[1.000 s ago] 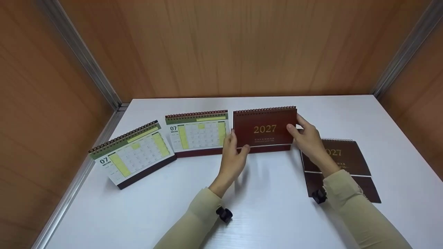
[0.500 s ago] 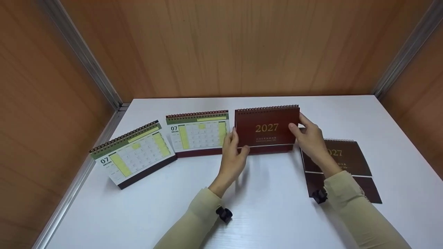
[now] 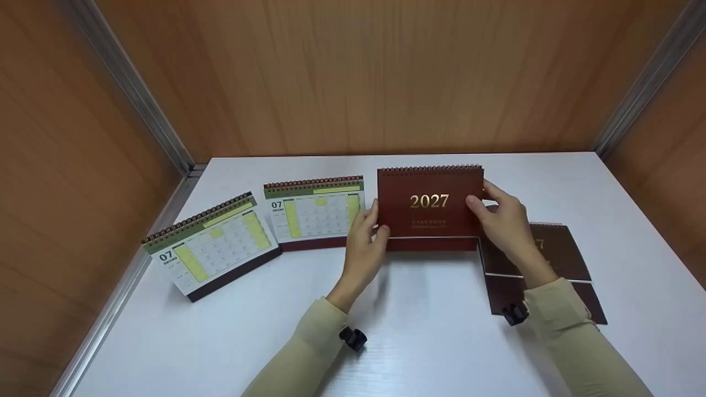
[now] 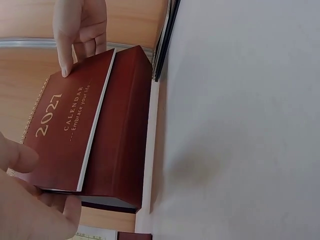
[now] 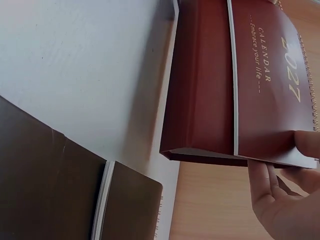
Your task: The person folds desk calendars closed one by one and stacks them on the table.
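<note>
A dark red desk calendar (image 3: 430, 207) with a gold "2027" on its cover stands upright between both hands, spiral binding on top. My left hand (image 3: 364, 248) holds its left edge, thumb in front near the lower corner. At the opposite edge, my right hand (image 3: 504, 226) pinches it with the thumb on the cover and fingers behind. In the left wrist view the red calendar (image 4: 75, 120) shows its cover and folded base. The right wrist view shows the right thumb (image 5: 307, 142) pressing the cover.
Two calendars opened to a "07" page, one with a red base (image 3: 314, 215) and one with a dark base (image 3: 212, 245), stand at the left. A brown calendar (image 3: 557, 259) lies flat under the right forearm. Wooden panels (image 3: 386, 77) enclose the white table (image 3: 430, 342).
Both hands have tilted the red calendar to face the head camera more squarely and brought it slightly right. The right hand has moved right with it; the other calendars have stayed put.
</note>
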`<state>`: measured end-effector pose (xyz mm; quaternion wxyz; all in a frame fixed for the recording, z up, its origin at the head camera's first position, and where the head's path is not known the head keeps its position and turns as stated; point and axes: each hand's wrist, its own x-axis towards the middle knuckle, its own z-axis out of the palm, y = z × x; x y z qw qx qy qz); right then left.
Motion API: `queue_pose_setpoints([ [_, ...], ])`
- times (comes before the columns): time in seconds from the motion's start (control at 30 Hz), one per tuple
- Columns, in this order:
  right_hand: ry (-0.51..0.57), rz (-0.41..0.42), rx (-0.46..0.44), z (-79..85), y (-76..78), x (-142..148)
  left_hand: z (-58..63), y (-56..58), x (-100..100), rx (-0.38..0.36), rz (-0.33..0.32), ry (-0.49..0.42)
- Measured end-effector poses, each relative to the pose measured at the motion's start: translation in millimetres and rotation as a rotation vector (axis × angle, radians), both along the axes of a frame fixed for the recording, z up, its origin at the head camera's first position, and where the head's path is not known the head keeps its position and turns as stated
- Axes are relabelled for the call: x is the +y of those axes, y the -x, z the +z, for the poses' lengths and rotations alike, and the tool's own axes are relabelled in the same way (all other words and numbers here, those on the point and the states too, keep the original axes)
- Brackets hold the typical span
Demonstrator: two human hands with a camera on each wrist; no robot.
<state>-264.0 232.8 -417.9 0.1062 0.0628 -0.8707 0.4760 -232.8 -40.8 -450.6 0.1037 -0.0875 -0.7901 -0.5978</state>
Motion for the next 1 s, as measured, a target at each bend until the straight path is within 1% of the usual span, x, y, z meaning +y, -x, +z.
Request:
queue_pose_setpoints([
  [0.1,-0.007,-0.001,-0.021,1.1,-4.3,1.9,1.5,0.4,-2.1,0.027,0.008,0.013],
  [0.2,-0.008,-0.01,-0.045,3.1,-8.6,3.0,2.5,1.4,-3.6,0.036,0.02,0.028],
  [0.37,-0.038,-0.017,-0.074,7.2,-14.8,4.8,3.4,3.3,-5.2,0.033,0.041,0.061],
  [0.47,-0.069,-0.016,-0.081,9.0,-17.6,6.6,5.3,3.7,-5.7,0.024,0.038,0.073],
  [0.63,-0.085,0.003,-0.115,9.7,-20.2,9.9,9.5,2.9,-7.5,-0.021,0.018,0.089],
  [0.83,-0.013,0.069,-0.188,7.3,-21.9,13.7,12.6,2.7,-11.7,-0.062,0.006,0.144],
  [1.0,0.015,0.112,-0.236,5.3,-22.4,15.0,15.6,2.7,-18.0,-0.109,-0.033,0.17],
])
